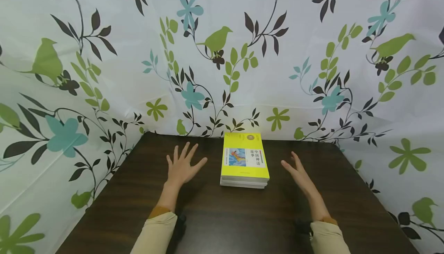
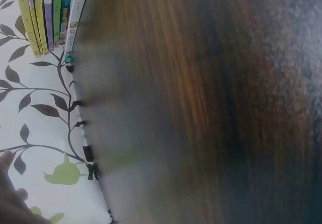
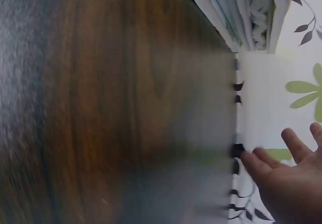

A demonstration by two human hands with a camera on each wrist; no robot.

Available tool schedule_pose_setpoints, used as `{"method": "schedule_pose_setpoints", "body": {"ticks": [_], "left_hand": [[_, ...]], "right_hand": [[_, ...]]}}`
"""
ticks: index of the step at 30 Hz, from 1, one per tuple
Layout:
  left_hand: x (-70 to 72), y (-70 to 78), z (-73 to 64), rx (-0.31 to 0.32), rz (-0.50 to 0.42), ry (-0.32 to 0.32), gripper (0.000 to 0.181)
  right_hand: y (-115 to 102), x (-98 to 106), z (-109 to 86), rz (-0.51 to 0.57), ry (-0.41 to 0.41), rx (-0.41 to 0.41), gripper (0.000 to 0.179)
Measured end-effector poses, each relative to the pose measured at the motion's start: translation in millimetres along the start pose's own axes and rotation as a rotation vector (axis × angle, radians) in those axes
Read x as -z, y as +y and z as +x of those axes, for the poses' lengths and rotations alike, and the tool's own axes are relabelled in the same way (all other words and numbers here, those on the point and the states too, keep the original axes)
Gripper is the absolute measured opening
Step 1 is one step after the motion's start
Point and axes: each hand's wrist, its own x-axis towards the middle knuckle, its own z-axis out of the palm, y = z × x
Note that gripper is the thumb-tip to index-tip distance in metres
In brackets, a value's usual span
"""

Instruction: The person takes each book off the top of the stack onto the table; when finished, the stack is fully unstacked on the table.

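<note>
A stack of books (image 1: 244, 182) lies flat on the dark table, topped by a yellow book (image 1: 236, 140) with a blue picture and Chinese characters on its cover. My left hand (image 1: 178, 169) hovers to the left of the stack, fingers spread and apart from it. On the other side, my right hand (image 1: 302, 175) is held with extended fingers, also not touching the books. Coloured spines (image 2: 55, 17) of several books show in the left wrist view. White page edges (image 3: 241, 12) appear at the top of the right wrist view.
The dark wooden table (image 1: 239, 223) has its far edge just behind the stack. White cloth (image 1: 239, 88) printed with leaves, flowers and green birds hangs behind the table and along both sides.
</note>
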Motion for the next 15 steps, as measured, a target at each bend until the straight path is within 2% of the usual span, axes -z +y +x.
{"method": "schedule_pose_setpoints", "body": {"ticks": [4, 11, 15], "left_hand": [[1.5, -3.9, -0.6, 0.003, -0.027, 0.017, 0.085], [3.1, -8.7, 1.1, 0.000, -0.037, 0.036, 0.084], [-1.7, -8.7, 1.5, 0.009, -0.039, 0.013, 0.084]], "right_hand": [[6.9, -7.4, 6.5, 0.126, -0.044, -0.008, 0.086], [9.9, -18.7, 14.2, 0.245, -0.095, -0.015, 0.078], [7.4, -21.1, 18.7, 0.314, -0.100, -0.015, 0.068]]}}
